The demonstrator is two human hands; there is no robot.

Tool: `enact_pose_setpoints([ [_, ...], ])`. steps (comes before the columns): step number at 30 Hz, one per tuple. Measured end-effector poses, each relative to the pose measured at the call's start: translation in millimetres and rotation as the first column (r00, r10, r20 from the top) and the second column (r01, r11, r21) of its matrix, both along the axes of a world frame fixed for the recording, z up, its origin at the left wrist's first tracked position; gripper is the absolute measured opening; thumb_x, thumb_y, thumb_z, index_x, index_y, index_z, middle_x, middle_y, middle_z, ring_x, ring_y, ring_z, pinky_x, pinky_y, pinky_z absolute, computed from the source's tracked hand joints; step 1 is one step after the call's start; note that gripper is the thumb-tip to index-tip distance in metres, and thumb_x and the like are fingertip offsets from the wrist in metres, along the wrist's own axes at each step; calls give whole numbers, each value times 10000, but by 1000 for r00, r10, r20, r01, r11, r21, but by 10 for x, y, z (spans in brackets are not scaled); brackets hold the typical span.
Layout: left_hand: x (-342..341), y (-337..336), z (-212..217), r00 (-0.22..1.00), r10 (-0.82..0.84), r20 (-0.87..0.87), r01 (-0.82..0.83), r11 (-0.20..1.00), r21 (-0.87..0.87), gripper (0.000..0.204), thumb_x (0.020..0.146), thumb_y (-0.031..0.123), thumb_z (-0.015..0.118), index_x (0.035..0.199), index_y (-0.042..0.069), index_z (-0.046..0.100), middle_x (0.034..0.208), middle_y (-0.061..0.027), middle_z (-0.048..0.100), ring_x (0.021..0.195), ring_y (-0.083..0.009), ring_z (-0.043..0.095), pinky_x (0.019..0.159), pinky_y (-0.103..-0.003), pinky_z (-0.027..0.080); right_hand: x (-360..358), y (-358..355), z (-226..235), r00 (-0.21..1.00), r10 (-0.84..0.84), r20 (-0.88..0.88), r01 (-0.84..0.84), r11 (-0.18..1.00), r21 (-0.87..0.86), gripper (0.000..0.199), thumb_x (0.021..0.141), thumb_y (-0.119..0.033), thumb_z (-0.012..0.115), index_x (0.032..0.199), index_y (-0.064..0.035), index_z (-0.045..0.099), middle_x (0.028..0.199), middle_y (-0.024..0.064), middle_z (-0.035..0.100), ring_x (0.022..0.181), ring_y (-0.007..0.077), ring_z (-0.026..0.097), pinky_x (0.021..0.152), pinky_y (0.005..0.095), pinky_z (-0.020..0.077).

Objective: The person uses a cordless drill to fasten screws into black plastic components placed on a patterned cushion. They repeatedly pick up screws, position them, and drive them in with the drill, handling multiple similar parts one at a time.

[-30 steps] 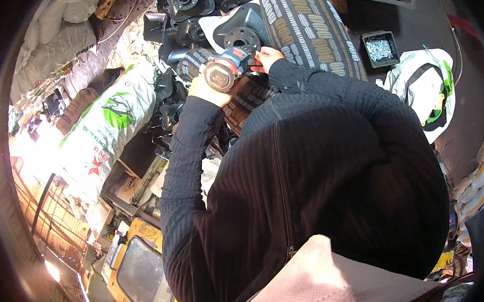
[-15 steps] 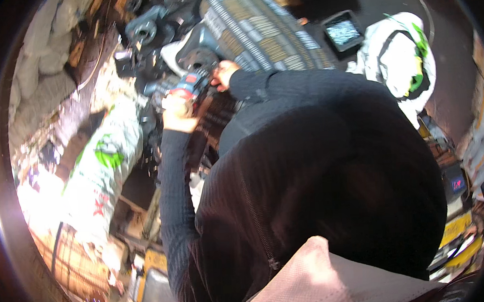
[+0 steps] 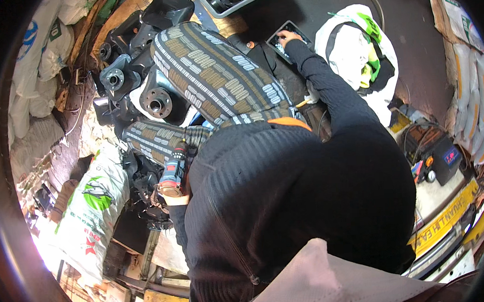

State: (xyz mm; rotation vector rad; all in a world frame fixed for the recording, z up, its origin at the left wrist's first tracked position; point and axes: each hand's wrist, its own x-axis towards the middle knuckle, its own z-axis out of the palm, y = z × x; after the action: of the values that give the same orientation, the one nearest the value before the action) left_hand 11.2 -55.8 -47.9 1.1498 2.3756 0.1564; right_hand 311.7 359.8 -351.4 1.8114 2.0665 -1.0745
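The left hand gripped a blue-and-red power tool at its near end, low beside the person's body, the tool's nose directed away toward a leg in patterned trousers. The right hand was stretched well apart from it, over a small dark tray, fingers bent inside its edges; whether they pinched anything could not be told. A dark metal part with a round flange lay between the legs, beyond the tool.

The tray sat on a dark floor, just beside a white-and-green bag. Farther off stood a grey bin of round parts. Filled sacks lined the floor's right edge, and a long sack lay at the left in bright light.
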Motion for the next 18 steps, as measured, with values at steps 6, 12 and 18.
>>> enact_pose_setpoints([
  [6, 197, -240, -101, 978, 194, 78, -187, 979, -85, 439, 689, 338, 693, 1023, 70, 594, 961, -121, 621, 922, -248, 594, 819, -349, 451, 367, 36, -766, 933, 261, 247, -306, 937, 167, 302, 850, -222, 396, 1106, -208, 555, 1202, 120, 488, 1079, 323, 514, 862, 440, 442],
  [12, 448, -367, -167, 942, 316, 112, -305, 946, -105, 413, 675, 328, 697, 984, 71, 604, 922, -110, 633, 888, -228, 610, 790, -337, 469, 294, 280, -1202, 978, 205, 35, -206, 979, 10, 471, 811, -418, 381, 1178, -154, 515, 1319, 129, 410, 1170, 337, 435, 980, 425, 331],
  [18, 810, -259, -199, 883, 439, 165, -435, 898, -65, 386, 661, 319, 700, 946, 72, 614, 882, -99, 644, 854, -208, 625, 762, -325, 487, 342, 347, -1100, 789, 603, 118, -612, 788, 66, 425, 734, -160, 562, 1152, -110, 502, 1168, 220, 503, 1077, 337, 500, 886, 401, 416],
])
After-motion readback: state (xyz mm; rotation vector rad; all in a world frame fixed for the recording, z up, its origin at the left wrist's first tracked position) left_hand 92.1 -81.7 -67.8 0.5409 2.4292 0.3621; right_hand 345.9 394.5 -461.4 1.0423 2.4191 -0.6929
